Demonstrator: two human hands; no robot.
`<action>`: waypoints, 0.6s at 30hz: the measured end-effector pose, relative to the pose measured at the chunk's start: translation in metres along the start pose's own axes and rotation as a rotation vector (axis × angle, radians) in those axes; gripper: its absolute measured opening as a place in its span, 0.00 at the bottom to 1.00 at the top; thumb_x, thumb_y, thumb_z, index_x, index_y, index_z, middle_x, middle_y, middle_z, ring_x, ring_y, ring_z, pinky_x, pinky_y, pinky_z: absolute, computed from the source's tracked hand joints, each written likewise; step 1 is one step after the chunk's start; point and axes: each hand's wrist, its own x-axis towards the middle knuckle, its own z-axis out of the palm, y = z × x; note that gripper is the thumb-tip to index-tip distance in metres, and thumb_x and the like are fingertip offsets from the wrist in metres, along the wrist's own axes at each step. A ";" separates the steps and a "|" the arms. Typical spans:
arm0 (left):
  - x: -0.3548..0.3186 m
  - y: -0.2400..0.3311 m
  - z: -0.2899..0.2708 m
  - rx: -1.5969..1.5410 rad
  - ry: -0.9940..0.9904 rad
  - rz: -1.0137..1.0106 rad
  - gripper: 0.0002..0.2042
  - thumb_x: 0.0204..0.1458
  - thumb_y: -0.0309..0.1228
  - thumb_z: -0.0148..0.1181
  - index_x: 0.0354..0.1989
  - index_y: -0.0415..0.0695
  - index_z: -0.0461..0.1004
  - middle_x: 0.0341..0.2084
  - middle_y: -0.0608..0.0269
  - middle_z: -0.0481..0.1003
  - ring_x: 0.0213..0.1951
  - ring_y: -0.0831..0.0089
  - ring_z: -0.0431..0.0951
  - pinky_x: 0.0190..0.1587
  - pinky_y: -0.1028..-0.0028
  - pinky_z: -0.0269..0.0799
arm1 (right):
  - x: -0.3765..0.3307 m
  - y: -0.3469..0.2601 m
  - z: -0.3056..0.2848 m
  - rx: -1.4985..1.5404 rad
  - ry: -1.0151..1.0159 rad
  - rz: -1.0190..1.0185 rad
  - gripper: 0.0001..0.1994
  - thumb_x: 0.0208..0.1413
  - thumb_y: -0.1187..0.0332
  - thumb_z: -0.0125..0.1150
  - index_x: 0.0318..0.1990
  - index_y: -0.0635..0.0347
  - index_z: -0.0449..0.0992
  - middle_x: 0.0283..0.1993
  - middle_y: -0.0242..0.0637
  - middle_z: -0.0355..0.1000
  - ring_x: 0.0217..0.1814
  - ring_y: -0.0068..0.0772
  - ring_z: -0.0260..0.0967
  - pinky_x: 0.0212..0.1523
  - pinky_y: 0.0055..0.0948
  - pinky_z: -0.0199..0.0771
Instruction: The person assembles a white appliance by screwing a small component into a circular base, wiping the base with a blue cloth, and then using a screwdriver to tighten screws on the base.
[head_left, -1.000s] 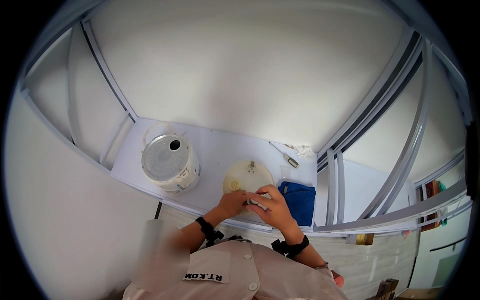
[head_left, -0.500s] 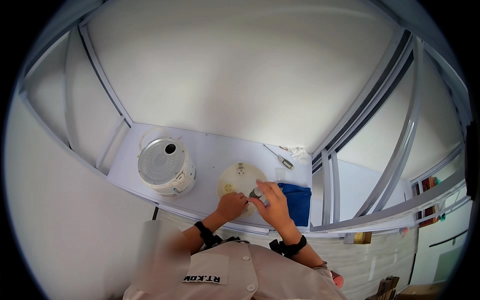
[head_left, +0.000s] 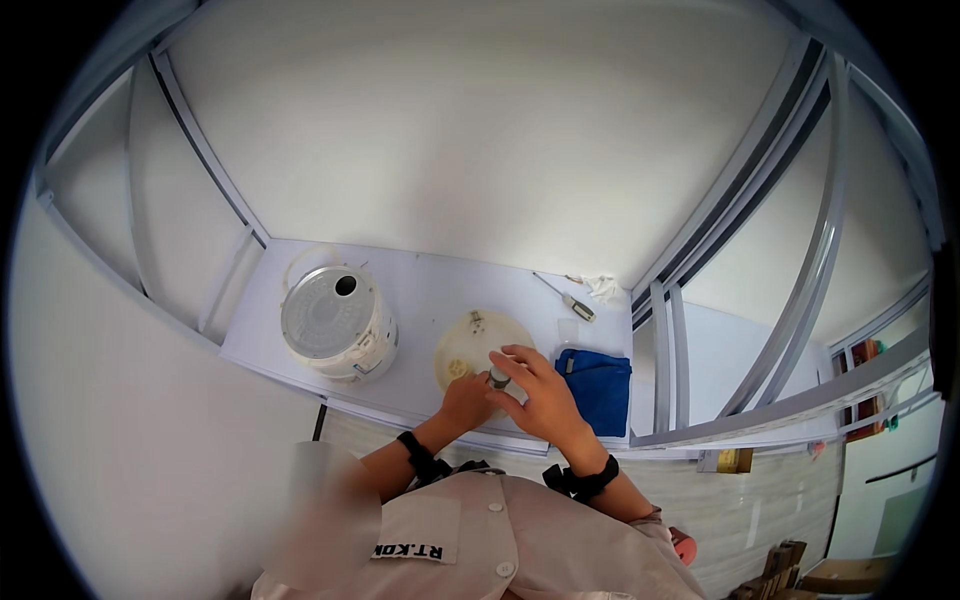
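Observation:
A round cream-coloured disc [head_left: 475, 340] lies flat on the white table [head_left: 430, 290]. My left hand [head_left: 467, 400] rests on the disc's near edge and holds it down. My right hand [head_left: 535, 395] is closed around a small grey cylindrical part [head_left: 497, 377] that stands on the near side of the disc. Both wrists wear black bands. A white round appliance [head_left: 335, 322] with a grey perforated top and a dark hole stands to the left of the disc.
A folded blue cloth [head_left: 597, 385] lies right of the disc. A screwdriver [head_left: 566, 297] and a crumpled white rag [head_left: 602, 287] lie at the table's far right. Grey metal frame bars [head_left: 670, 350] rise on the right.
The view has shifted a little. My right hand has slid left onto the disc and closed on the small grey part. My left hand stays at the disc's near edge.

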 end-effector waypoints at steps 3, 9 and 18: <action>0.001 0.002 0.000 -0.041 0.047 0.027 0.10 0.54 0.38 0.67 0.36 0.44 0.80 0.32 0.61 0.79 0.34 0.57 0.83 0.34 0.59 0.80 | -0.003 0.005 0.006 -0.066 -0.007 0.035 0.26 0.58 0.76 0.71 0.65 0.61 0.74 0.61 0.50 0.76 0.57 0.56 0.78 0.55 0.42 0.81; 0.002 0.004 -0.005 0.043 0.011 -0.039 0.09 0.54 0.37 0.67 0.37 0.46 0.80 0.34 0.62 0.79 0.40 0.59 0.82 0.34 0.60 0.81 | -0.004 0.011 0.015 0.029 0.117 -0.092 0.28 0.55 0.76 0.72 0.65 0.59 0.74 0.60 0.49 0.75 0.56 0.56 0.78 0.55 0.41 0.82; -0.005 0.003 -0.004 0.129 -0.014 -0.027 0.12 0.54 0.37 0.67 0.39 0.41 0.79 0.39 0.63 0.76 0.47 0.62 0.79 0.37 0.61 0.82 | -0.013 0.007 0.014 -0.035 0.059 0.021 0.29 0.57 0.77 0.70 0.68 0.58 0.72 0.61 0.51 0.75 0.57 0.58 0.77 0.55 0.42 0.81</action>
